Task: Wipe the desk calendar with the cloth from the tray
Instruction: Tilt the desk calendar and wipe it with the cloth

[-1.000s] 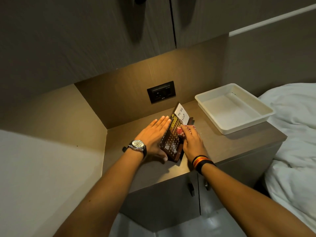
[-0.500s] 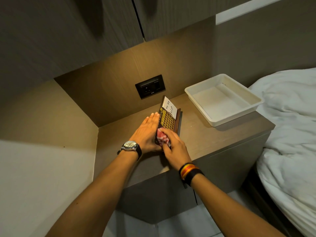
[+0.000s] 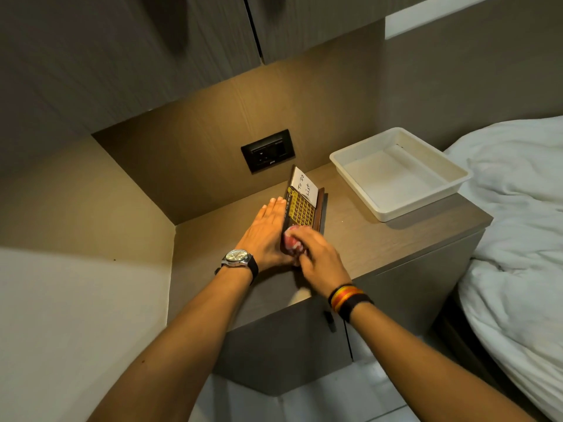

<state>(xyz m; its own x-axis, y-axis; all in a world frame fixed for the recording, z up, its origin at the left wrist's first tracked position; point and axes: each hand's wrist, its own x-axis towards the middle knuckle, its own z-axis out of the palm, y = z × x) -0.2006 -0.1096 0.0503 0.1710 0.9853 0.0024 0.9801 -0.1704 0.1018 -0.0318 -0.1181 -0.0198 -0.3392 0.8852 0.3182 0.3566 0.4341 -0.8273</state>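
The desk calendar [image 3: 301, 208], dark brown with a yellow date grid and a white "To Do List" note at its far end, stands tilted on the bedside cabinet top [image 3: 380, 239]. My left hand [image 3: 265, 233] lies flat against the calendar's left side, fingers straight, bracing it. My right hand [image 3: 316, 254] is closed around a bunched red-and-white cloth [image 3: 291, 240] and presses it on the near end of the calendar's face. The calendar's near end is hidden under the cloth and hand.
A white tray [image 3: 393, 213] with nothing in it sits at the cabinet's back right. A black wall socket [image 3: 268, 154] is behind the calendar. A bed with white bedding [image 3: 518, 223] is at the right. Cabinet doors hang overhead.
My right hand with the cloth has slid along the calendar's face toward its near end. The left hand has stayed against the calendar's left side. The head view has shifted.
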